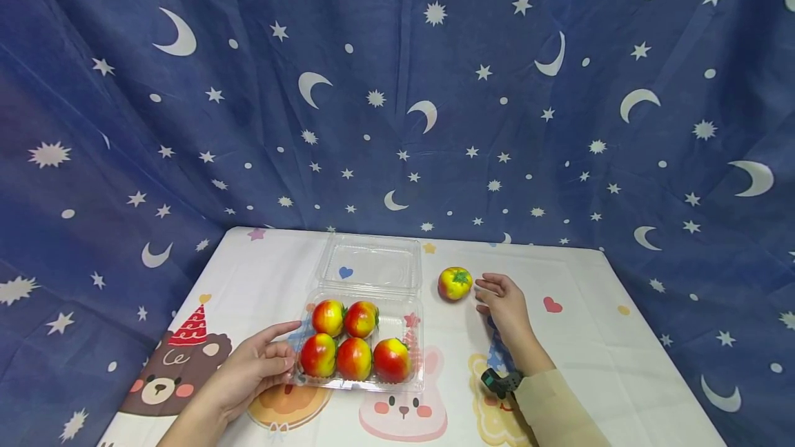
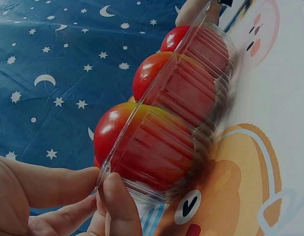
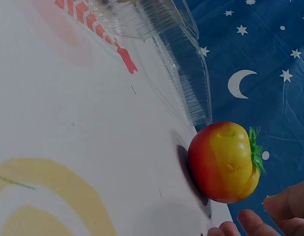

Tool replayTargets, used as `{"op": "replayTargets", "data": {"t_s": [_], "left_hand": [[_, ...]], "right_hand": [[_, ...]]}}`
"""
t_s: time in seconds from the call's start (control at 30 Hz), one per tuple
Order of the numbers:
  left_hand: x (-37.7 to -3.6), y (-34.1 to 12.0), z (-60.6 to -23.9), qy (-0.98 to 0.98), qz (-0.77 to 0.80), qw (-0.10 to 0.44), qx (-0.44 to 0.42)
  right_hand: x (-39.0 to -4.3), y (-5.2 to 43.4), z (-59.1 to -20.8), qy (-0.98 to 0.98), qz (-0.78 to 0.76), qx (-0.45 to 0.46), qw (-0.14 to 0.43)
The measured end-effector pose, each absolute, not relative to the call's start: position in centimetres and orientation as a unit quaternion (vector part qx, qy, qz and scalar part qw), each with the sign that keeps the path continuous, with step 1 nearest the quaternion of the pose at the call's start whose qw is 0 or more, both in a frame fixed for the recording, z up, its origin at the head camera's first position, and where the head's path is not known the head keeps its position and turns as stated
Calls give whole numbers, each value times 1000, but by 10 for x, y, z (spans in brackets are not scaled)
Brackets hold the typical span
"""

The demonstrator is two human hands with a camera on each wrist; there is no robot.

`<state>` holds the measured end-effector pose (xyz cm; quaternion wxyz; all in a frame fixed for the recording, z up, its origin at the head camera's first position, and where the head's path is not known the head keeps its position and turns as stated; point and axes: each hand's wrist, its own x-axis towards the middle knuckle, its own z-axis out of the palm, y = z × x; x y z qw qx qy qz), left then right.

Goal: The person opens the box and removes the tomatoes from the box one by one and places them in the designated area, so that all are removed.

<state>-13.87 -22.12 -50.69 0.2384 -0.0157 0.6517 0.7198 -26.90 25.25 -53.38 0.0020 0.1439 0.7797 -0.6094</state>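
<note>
Fruits (image 1: 354, 359), 5 together, sit in a clear box (image 1: 391, 324) pinched at its edge by the left hand (image 1: 251, 368), the right hand (image 1: 504, 305) loosely spread and empty beside 1 lone fruit (image 1: 453, 284).

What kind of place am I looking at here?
Probably a small staged tabletop corner, perhaps set up for filming: a blue curtain with moons and stars hangs around a table with a cartoon-print cloth, which holds an open clear plastic box of red-and-yellow fruit.
</note>
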Motion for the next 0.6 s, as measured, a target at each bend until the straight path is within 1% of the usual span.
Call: {"op": "replayTargets", "data": {"t_s": [0.6], "left_hand": [[-139, -221, -509, 649, 722, 238, -21]], "right_hand": [[-248, 254, -524, 763, -635, 121, 8]]}}
